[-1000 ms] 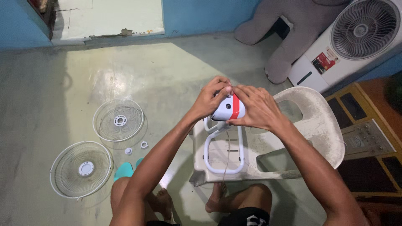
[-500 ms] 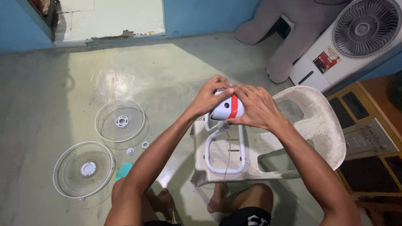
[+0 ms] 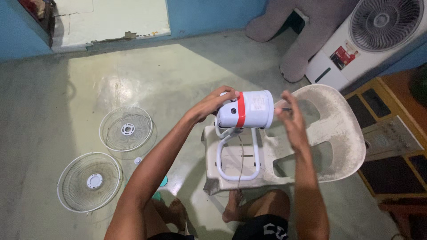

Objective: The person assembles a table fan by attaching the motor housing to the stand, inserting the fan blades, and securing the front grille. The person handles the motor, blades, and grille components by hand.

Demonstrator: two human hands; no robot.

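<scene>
The motor [image 3: 247,110] of the fan lies on its side above the near-left part of the chair [image 3: 342,133], carried by its white tube stand [image 3: 235,155], which rests on the chair. A red band goes around the motor, and its thin shaft [image 3: 284,109] points to the right. To do this step well, we judge that we should keep the housing steady at the back end and stay in line with the shaft, without bending it. Our left hand [image 3: 215,102] curls around the back end, fingers closed on it. Our right hand [image 3: 291,122] is open, fingers spread, the fingertips at the shaft; whether they touch it, we cannot tell. On the floor [image 3: 147,75], well apart to the left, lie two grilles [image 3: 126,129].
</scene>
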